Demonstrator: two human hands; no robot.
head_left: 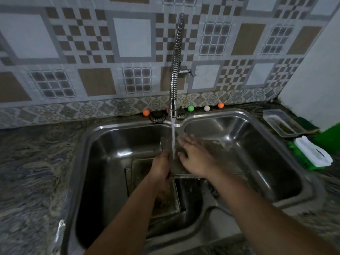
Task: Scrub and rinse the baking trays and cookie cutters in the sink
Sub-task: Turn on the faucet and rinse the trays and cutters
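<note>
A metal baking tray (217, 150) is held over the divider of the double sink (103, 137), under the running water from the coiled tap (174, 70). My left hand (160, 166) grips the tray's near left edge. My right hand (193, 157) lies on the tray's surface with straight, spread fingers, right beside the stream. A second, dirtier tray (161, 197) rests on the bottom of the left basin, partly hidden by my left forearm. No cookie cutters are visible.
Two sink strainers (156, 116) and small coloured balls (190, 108) line the back ledge. A clear plastic container (281, 124) and a white-handled green brush (312, 153) sit on the granite counter right of the sink. A white wall closes the right side.
</note>
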